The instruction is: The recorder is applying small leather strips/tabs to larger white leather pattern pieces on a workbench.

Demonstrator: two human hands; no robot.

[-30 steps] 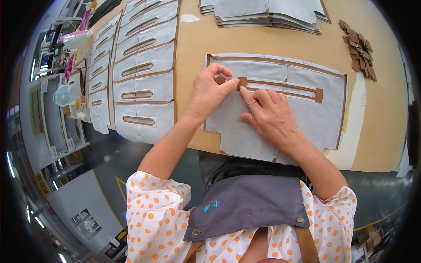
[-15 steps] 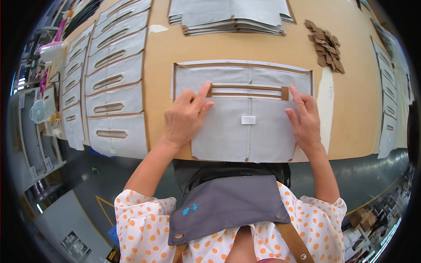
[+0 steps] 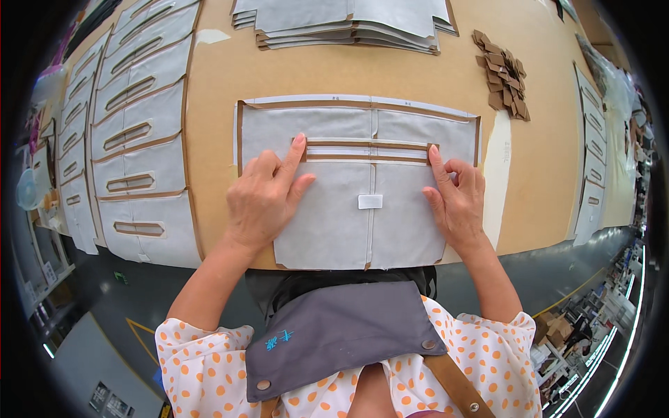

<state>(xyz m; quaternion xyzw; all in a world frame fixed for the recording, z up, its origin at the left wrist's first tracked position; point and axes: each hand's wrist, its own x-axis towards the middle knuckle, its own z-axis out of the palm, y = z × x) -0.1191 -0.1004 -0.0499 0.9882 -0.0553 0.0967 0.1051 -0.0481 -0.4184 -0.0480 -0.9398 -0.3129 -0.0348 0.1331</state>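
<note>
A grey fabric panel [image 3: 327, 209] with brown edging lies flat on the table before me. Across its upper half runs a long narrow slot [image 3: 366, 151], bordered by brown strips with a brown piece at either end. My left hand [image 3: 261, 195] rests its index fingertip on the slot's left end, thumb apart and the other fingers curled. At the right end, the index finger of my right hand [image 3: 458, 195] presses on the brown end piece, its thumb spread on the panel. Neither hand grips anything. A small white label [image 3: 370, 201] sits below the slot at the centre seam.
Beyond the panel is a stack of grey panels [image 3: 341, 21]. A heap of small brown pieces [image 3: 505, 76] lies at the far right. Rows of overlapping slotted panels [image 3: 139, 167] cover the table's left side; more slotted panels [image 3: 592, 153] hang near the right edge.
My right index fingertip has come inward from beside the slot's right end onto its brown piece. My left fingertip stays at the left end. The whole view has shifted, so things appear further left.
</note>
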